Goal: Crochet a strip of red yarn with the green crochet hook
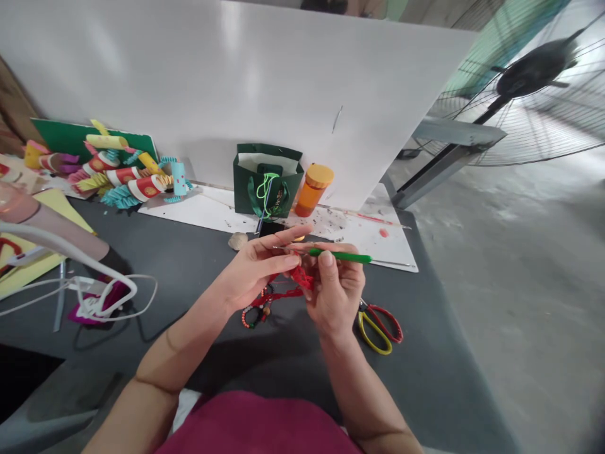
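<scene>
My right hand [336,287] is closed around a green-handled crochet hook [341,256] that points left. My left hand [258,265] pinches a small piece of red yarn work [301,277] at the hook's tip, forefinger stretched out over it. Red yarn trails down to a string of red, black and orange beads [255,312] lying on the dark grey table [189,252] just below my hands.
Scissors with red and yellow handles [378,323] lie right of my right hand. Behind stand a green paper bag [267,180], an orange bottle [312,189] and a white board [236,82]. Colourful paper crafts [123,173] sit back left; white cables [89,290] left; a fan [534,94] right.
</scene>
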`<state>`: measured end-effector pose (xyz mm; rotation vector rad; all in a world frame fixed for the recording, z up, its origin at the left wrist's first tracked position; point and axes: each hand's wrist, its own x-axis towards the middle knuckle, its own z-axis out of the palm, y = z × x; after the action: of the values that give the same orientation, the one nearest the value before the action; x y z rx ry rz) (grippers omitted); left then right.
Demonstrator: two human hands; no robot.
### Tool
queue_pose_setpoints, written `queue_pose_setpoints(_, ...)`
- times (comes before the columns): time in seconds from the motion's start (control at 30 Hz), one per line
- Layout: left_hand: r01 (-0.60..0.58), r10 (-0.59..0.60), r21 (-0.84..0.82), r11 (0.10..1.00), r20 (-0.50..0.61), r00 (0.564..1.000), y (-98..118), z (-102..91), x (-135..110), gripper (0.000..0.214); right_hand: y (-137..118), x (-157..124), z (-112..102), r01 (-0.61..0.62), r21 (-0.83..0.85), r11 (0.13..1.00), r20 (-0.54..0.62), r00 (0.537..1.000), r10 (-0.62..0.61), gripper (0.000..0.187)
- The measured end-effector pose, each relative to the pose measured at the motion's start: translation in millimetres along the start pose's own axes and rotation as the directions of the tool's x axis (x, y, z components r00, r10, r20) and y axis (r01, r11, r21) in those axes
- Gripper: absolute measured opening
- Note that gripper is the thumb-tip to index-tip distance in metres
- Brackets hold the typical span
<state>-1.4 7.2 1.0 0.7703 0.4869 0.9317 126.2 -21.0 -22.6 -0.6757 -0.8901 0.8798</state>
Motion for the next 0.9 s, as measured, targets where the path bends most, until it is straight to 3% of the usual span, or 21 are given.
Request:
queue_pose_setpoints(0.07,-0.047,0.047,0.002,0.999,-0.023,0.999,-0.1,0.7,0.0,0.04,1.6,-1.2,-4.3,0.063,-0.1,0.993,0.015,0.998,-0.062,0.006)
queue_pose_setpoints(0.13,-0.11,0.11,0.003,0.994,-0.066,0.992,-0.1,2.4,-0.1,0.039,2.5,-0.8,-8.5,0.204,-0.247,0.947,0.064,0.979,-0.194,0.007)
queue_pose_setpoints(0.23,-0.162,0.16,-0.011,0.987,-0.1,0.982,-0.2,5.4,-0.1,0.044,3.2,1.6,-11.8,0.517,-0.428,0.741,0.233,0.856,-0.462,0.016)
queue_pose_setpoints(0.3,-0.142,0.138,-0.035,0.989,-0.087,0.987,0.0,6.2,-0.2,0.047,3.6,2.7,-11.5,0.614,-0.456,0.644,0.305,0.788,-0.535,0.024)
queue_pose_setpoints(0.37,-0.096,0.092,-0.055,0.994,-0.08,0.993,0.4,5.3,-0.5,0.049,3.9,2.4,-9.9,0.582,-0.435,0.687,0.27,0.812,-0.517,0.026)
queue_pose_setpoints(0.47,-0.027,0.02,-0.085,0.996,-0.08,0.997,1.5,2.0,-1.2,0.053,3.2,0.1,-7.4,0.425,-0.344,0.837,0.139,0.905,-0.402,0.018)
queue_pose_setpoints(0.53,0.004,-0.011,-0.103,0.995,-0.07,0.997,2.0,0.0,-1.4,0.054,1.4,-1.8,-6.9,0.329,-0.33,0.885,0.068,0.943,-0.325,0.012)
queue_pose_setpoints(0.63,0.027,-0.034,-0.105,0.994,-0.067,0.997,2.8,-1.6,-1.1,0.057,-1.9,-4.4,-7.5,0.266,-0.393,0.88,-0.011,0.956,-0.294,0.007)
queue_pose_setpoints(0.77,0.035,-0.04,-0.098,0.995,-0.057,0.998,4.9,-2.2,-0.6,0.058,-4.8,-7.4,-7.5,0.293,-0.446,0.846,-0.041,0.937,-0.347,0.008)
queue_pose_setpoints(0.9,0.016,-0.018,-0.097,0.995,-0.016,1.0,6.4,-4.1,-1.4,0.051,-6.9,-6.0,-6.3,0.193,-0.349,0.917,-0.073,0.97,-0.232,0.012)
